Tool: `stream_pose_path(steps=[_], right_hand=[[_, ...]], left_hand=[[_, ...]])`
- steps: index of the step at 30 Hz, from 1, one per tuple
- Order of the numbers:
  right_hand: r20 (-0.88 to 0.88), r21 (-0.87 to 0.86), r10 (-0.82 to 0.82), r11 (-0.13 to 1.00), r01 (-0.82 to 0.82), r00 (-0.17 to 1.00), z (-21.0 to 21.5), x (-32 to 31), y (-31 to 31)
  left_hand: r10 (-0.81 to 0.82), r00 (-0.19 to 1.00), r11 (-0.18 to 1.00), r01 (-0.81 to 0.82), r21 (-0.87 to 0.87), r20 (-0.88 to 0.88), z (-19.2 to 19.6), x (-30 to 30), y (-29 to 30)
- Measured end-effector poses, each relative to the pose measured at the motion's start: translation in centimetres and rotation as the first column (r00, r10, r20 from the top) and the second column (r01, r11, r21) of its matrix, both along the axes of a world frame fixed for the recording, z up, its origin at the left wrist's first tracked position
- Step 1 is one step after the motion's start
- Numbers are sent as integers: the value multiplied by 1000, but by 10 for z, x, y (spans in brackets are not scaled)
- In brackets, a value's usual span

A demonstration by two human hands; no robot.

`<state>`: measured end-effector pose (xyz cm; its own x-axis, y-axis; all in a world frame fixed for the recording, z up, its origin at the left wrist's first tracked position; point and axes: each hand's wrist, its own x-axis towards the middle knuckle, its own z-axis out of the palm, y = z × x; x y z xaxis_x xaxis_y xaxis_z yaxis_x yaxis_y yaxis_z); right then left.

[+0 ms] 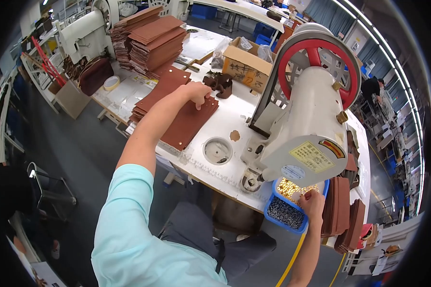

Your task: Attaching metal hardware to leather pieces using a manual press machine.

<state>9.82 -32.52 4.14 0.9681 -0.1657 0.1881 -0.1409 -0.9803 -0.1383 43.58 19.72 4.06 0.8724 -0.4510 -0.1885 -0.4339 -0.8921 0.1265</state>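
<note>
Brown panels [192, 125] lie in an overlapping pile directly beneath your left hand [195, 93], near the front edge of the white table [189, 166]. That hand is half curled, its fingers down at the panels' far side; you can't tell from here whether it grips one. Small pale round studs show at some panel corners. Your right hand [312, 203] is drawn in narrow, fingertips bunched among the gold-coloured pieces [288, 187] in a blue tray [283, 225]; whether it holds one is hidden. Dark grey pieces [285, 212] fill the tray's nearer compartment. Between your hands stands a pale machine [304, 126] with a red wheel [313, 56], and left of it a round dish [217, 151] is set in the tabletop. Beyond the panels lie dark brown scraps [220, 84], a cardboard box [246, 67] and a tall brown stack [157, 43]. Right of your tray, more brown pieces [335, 205] are stacked.
</note>
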Motion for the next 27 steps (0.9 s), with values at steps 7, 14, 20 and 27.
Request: stream_pose_path(steps=[7, 14, 20, 27], right_hand=[[118, 61, 21, 998, -28, 993, -5, -1, -1], [353, 471, -120, 880, -66, 928, 10, -34, 4], [419, 562, -27, 793, -236, 908, 36, -83, 65], [500, 704, 287, 416, -576, 817, 56, -94, 176]], left_hand=[[16, 999, 1000, -16, -13, -33, 8, -2, 1], [-120, 992, 898, 128, -421, 45, 74, -45, 20], [-144, 985, 739, 169, -653, 92, 184, -240, 36], [-126, 974, 648, 226, -727, 191, 137, -328, -23]])
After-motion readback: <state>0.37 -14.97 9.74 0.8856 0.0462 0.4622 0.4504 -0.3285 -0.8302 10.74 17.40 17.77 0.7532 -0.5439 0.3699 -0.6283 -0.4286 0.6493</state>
